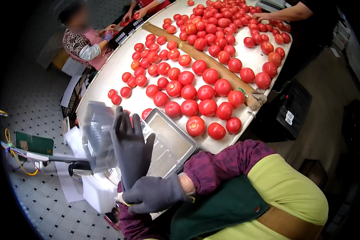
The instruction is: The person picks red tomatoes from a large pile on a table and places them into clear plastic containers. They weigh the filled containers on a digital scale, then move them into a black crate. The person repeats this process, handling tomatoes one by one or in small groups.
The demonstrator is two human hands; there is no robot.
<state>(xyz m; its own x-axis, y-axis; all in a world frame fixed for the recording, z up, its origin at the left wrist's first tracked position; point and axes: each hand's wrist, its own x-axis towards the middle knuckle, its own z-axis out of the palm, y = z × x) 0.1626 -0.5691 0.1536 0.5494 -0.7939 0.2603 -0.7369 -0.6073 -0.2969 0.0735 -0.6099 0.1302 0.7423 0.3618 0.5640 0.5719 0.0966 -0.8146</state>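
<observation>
My left hand [132, 150], in a dark grey glove, is raised with its fingers stretched and the thumb apart. It holds nothing. My right hand [156, 194], gloved alike, is closed round the cuff of the left glove at the wrist. Just behind the left hand lies a clear plastic tray [184, 141] on the table's near edge, nothing visible inside it. A stack of clear plastic containers [96, 130] stands to the left, partly covered by that hand. Beyond the tray, many loose red tomatoes [189, 107] are spread out.
A wooden bar [202, 59] crosses the white table [104, 110], with more tomatoes heaped behind it. Co-workers' hands [262, 17] reach in at the far side. White foam sheets [100, 192] are stacked at lower left. A black crate [294, 110] sits low on the right.
</observation>
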